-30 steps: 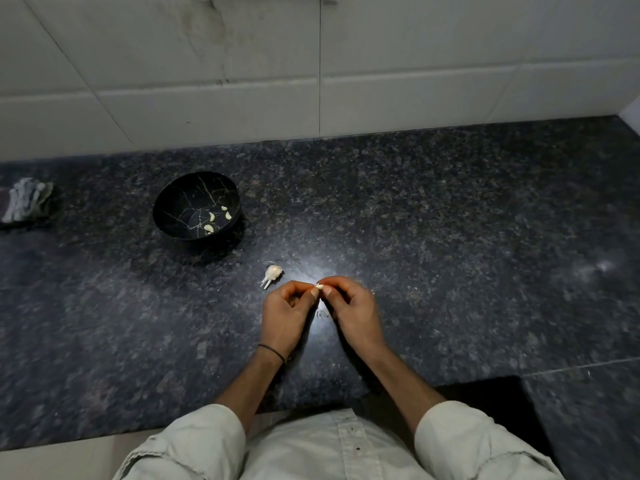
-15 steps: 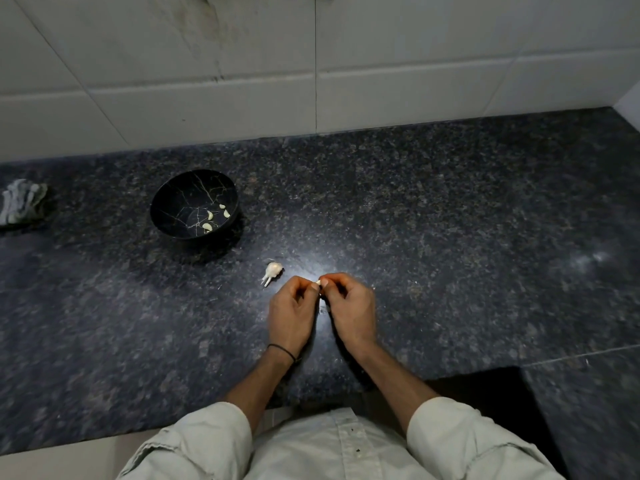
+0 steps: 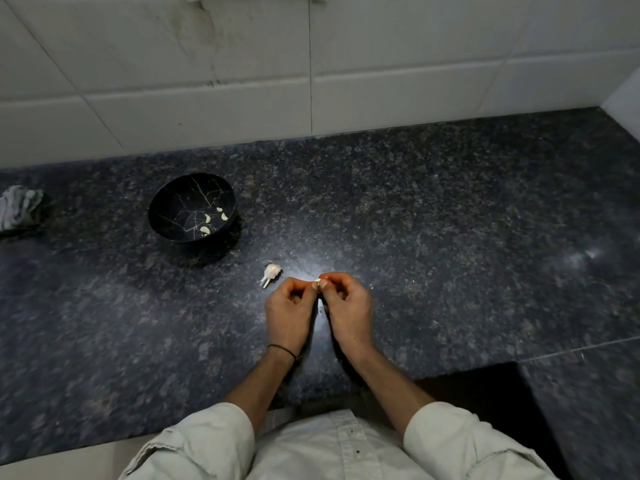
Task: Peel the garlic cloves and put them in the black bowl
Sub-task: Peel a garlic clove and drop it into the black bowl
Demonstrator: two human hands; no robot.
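**Pinching one garlic clove between both hands above the counter**

At the far left a crumpled grey cloth is lying on the dark speckled counter, partly cut off by the picture's edge. To its right the black bowl is sitting upright on the counter, well apart from the hands. A few pale peeled cloves are resting on the right side of its floor; they are too small to count with certainty.

Between the bowl and the hands, a small white piece of garlic with a stalk is lying on the counter, just beside the left hand but not touching it.

The left hand, with a thin dark band on its wrist, is curling its fingers and meeting the right hand at the fingertips. Both are pinching a garlic clove between them. Only a pale sliver is showing; the fingers are hiding the rest, so whether any skin is on it cannot be told.

At the lower right a dark gap is breaking the counter's edge, and what is inside it is too dark to make out.
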